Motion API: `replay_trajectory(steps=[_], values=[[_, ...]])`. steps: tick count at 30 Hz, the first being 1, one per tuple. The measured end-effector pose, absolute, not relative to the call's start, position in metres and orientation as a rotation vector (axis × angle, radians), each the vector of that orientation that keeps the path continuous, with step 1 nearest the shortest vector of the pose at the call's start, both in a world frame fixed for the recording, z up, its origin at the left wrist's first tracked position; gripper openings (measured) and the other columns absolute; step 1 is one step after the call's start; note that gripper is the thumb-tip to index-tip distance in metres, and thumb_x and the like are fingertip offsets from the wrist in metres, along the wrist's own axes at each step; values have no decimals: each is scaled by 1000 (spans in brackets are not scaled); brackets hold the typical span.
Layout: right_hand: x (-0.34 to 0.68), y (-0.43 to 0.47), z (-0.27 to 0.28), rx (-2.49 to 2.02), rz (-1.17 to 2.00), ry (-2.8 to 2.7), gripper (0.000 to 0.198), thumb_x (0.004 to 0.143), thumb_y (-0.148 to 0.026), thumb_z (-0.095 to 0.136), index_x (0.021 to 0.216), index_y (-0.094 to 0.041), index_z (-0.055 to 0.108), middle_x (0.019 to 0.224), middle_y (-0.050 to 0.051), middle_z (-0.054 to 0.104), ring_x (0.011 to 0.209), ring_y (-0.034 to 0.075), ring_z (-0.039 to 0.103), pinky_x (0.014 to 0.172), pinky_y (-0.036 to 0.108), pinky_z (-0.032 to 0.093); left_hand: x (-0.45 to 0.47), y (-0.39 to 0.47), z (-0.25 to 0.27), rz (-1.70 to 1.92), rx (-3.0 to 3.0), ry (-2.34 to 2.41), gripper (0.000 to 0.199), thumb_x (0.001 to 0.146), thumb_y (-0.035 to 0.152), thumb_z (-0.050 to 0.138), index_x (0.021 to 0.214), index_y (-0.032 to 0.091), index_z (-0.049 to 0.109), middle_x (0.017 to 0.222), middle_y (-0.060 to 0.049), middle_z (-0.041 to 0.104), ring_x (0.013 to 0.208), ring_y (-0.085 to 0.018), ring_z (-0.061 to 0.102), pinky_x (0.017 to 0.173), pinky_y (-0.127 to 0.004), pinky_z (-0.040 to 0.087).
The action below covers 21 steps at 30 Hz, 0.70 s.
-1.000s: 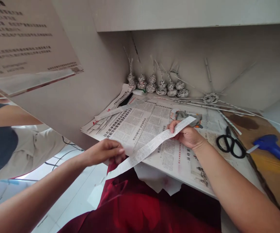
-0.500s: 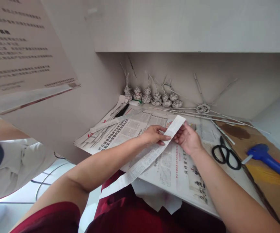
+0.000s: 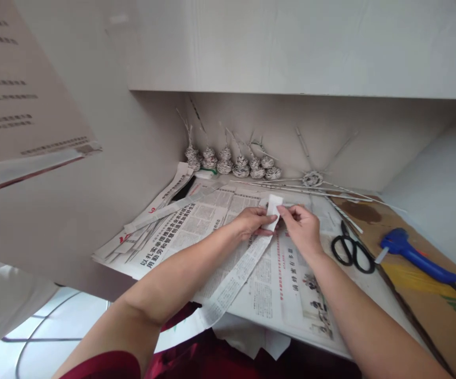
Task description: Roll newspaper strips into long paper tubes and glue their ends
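A long newspaper strip (image 3: 236, 279) runs from between my hands down over the table's front edge towards my lap. My left hand (image 3: 255, 222) pinches it near its upper end, thumb on top. At the strip's right edge, my right hand (image 3: 301, 225) is closed with thumb and forefinger on the paper. The short end of the strip stands up above both thumbs. Below my hands lie printed newspaper sheets (image 3: 196, 223) spread on the table.
Several woven paper gourds (image 3: 240, 167) line the back wall. Right of them sits a woven paper piece (image 3: 313, 179) with long paper rods. Black-handled scissors (image 3: 352, 252) and a blue glue gun (image 3: 413, 255) on cardboard (image 3: 441, 316) are at the right. Stacked newspapers (image 3: 133, 239) lie left.
My right hand has turned and now pinches the strip's edge from the right. The strip's upper end has tilted more upright. The view has shifted to the right.
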State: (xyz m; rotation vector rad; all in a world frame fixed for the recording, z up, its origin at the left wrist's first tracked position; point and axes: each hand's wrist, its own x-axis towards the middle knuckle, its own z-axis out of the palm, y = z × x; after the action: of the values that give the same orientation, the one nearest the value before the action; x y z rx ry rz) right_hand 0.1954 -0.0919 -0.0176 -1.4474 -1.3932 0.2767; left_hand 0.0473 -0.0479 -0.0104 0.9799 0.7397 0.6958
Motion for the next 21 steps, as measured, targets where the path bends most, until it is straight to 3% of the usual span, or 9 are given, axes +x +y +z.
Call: replay_trajectory(steps=[3, 6, 11, 21], values=[[210, -85, -27, -1622, -91, -1595, 36, 81, -47, 55, 100, -19, 66, 97, 12, 65, 88, 26, 53, 80, 41, 39, 42, -42, -19, 702, 994, 748, 32, 66, 37, 76, 81, 11, 65, 71, -6, 65, 57, -13, 63, 50, -22, 55], [220, -75, -39, -1813, -215, -1813, 36, 82, -43, 55, 110, -24, 65, 109, 12, 63, 100, 32, 47, 83, 45, 34, 33, -38, -23, 725, 997, 667, 30, 69, 36, 74, 82, 10, 65, 78, -7, 67, 67, -14, 66, 54, -21, 55], [223, -63, -44, -1922, -292, -1848, 31, 90, -29, 38, 89, -18, 67, 86, 11, 66, 81, 25, 52, 80, 39, 33, 30, -36, -23, 798, 952, 627, 20, 72, 25, 73, 79, 8, 64, 79, -7, 67, 70, -13, 67, 64, -19, 56], [223, -66, -39, -1914, -159, -1559, 50, 88, -56, 35, 59, -22, 56, 60, 7, 60, 71, 24, 51, 69, 34, 34, 31, -38, -23, 700, 990, 623, 21, 78, 31, 66, 85, 11, 62, 80, -7, 68, 64, -14, 67, 63, -25, 57]])
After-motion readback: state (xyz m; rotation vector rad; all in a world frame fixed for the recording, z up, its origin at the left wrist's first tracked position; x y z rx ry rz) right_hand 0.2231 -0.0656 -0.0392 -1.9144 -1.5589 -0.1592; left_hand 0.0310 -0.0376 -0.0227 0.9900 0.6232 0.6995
